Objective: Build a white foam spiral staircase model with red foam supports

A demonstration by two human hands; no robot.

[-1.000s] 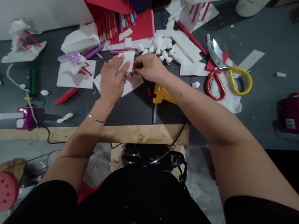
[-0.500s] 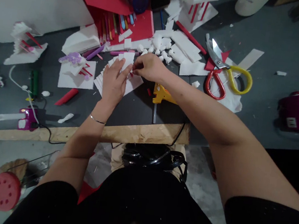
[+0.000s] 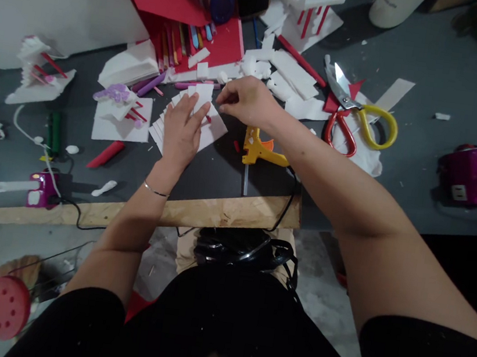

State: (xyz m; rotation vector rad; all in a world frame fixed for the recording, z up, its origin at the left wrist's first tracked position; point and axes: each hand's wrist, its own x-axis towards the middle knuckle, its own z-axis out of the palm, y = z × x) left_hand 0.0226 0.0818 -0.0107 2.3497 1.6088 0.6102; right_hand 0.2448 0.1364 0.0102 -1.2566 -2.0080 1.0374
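The left hand (image 3: 182,127) lies with fingers spread over the layered white piece (image 3: 206,93), which sits on the counter (image 3: 217,170). Just beside it is the right hand (image 3: 248,102), thumb and fingertips drawn close — whether they pinch anything, I cannot tell. Near the right forearm lies a yellow glue gun (image 3: 264,151); farther right, open scissors (image 3: 353,104) — one handle red, one yellow — rest beside white scraps (image 3: 304,106).
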